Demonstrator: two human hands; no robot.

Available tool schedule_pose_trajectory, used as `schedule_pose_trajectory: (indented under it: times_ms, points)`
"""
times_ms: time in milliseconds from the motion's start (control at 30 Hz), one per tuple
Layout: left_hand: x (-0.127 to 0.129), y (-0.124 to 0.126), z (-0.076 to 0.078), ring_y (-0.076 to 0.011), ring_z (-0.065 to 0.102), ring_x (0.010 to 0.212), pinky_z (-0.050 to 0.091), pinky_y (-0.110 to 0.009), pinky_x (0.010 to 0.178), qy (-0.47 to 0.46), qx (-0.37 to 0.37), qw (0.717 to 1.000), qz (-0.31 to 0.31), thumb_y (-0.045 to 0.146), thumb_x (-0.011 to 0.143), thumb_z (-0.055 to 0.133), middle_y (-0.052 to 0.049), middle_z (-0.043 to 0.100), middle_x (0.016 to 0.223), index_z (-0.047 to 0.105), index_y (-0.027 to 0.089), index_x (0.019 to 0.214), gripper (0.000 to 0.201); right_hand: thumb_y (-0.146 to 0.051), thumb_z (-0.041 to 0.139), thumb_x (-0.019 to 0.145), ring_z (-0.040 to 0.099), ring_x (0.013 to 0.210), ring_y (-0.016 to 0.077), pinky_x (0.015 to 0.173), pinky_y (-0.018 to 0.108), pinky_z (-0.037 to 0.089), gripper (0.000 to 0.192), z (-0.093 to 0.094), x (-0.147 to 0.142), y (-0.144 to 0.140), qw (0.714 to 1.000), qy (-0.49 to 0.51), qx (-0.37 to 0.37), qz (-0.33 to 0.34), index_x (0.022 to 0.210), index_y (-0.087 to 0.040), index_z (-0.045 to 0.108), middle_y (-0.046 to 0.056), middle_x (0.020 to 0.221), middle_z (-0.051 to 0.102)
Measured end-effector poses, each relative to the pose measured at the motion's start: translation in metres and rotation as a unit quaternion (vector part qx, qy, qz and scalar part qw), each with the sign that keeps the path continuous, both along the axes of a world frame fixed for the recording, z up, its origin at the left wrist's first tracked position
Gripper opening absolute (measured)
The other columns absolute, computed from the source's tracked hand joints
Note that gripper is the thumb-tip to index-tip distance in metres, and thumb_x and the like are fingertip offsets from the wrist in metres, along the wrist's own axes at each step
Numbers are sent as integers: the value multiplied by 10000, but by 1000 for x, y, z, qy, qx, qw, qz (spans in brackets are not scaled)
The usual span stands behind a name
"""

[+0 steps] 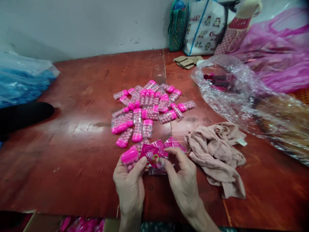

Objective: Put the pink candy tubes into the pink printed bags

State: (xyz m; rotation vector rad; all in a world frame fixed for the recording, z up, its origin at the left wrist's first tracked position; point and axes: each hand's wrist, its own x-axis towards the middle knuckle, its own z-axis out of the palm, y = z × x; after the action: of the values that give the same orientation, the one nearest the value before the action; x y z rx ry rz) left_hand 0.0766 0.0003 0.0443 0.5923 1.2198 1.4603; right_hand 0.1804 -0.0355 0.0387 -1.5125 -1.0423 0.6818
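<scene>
Left grip (130,180) clasps candy tube (130,157); right grip (183,177) pinches pink label (152,157) against it.

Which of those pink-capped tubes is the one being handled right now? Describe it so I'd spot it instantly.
Start at the red-brown table, then the pile of tubes at its middle. Just nearer the camera, the left hand grips one candy tube. Unlike the others lying flat on the table, it is lifted, with pink label stickers at the right hand beside it.
</scene>
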Motion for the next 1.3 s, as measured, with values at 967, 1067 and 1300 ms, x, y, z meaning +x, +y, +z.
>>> schedule_pose_trajectory:
  times_ms: [967, 1067, 1300]
  points:
    - [-11, 0, -1, -118, 637, 740, 523, -217, 717, 43, 53, 996, -64, 61, 581, 758, -15, 715, 819, 697, 178, 846, 296, -130, 545, 758, 588, 634, 142, 596, 247, 474, 79, 7, 11, 1, 992, 92, -60, 62, 803, -186, 579, -3, 710, 617]
    - [-10, 0, -4, -71, 608, 611, 513, -156, 625, 49, 44, 996, -56, 49, 558, 770, 23, 699, 699, 691, 184, 772, 265, -97, 571, 718, 580, 638, 134, 588, 231, 469, 130, 6, 10, 2, 992, 101, -62, 52, 804, -195, 565, -14, 723, 610]
    - [-8, -8, -8, -65, 601, 587, 509, -150, 595, 68, 61, 991, -101, 37, 600, 748, 36, 702, 723, 674, 213, 799, 276, -13, 586, 703, 604, 750, 129, 682, 204, 460, 326, 4, 9, 4, 993, 101, 5, 67, 915, -242, 681, -34, 773, 651]
